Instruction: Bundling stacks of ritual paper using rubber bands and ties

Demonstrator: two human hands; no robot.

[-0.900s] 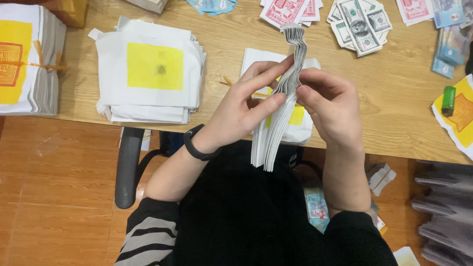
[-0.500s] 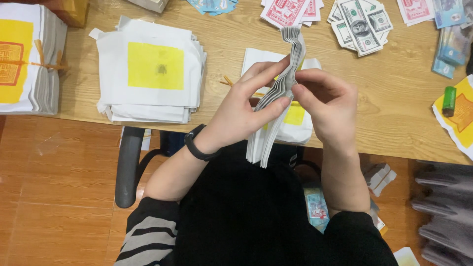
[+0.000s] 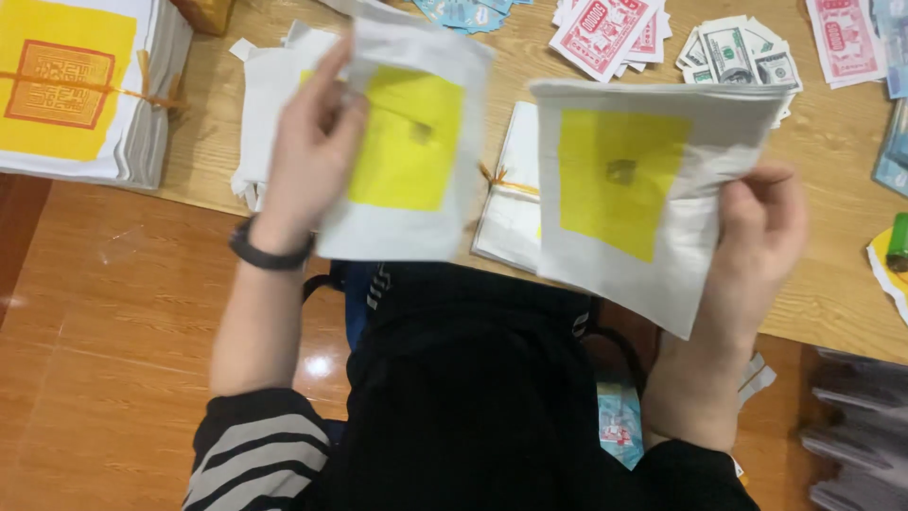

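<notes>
My left hand (image 3: pixel 307 156) holds a bundle of white paper sheets with a yellow square (image 3: pixel 407 142), lifted over the loose pile of the same sheets (image 3: pixel 260 104) on the wooden table (image 3: pixel 832 284). My right hand (image 3: pixel 757 237) grips a second bundle of white sheets with a yellow square (image 3: pixel 624 189) by its right edge, facing me. Between the two bundles a tied bundle of white sheets (image 3: pixel 511 203) lies on the table. A black band sits on my left wrist.
A tall tied stack with a yellow and orange face (image 3: pixel 71 85) stands at the left. Red printed notes (image 3: pixel 605 33), green banknote-style papers (image 3: pixel 742 52) and blue ones lie at the back. A green lighter (image 3: pixel 899 241) rests at the right edge. Grey stacks sit lower right.
The single stack I held edge-on in both hands has been split in two. My hands have moved apart, each with one half turned flat toward me.
</notes>
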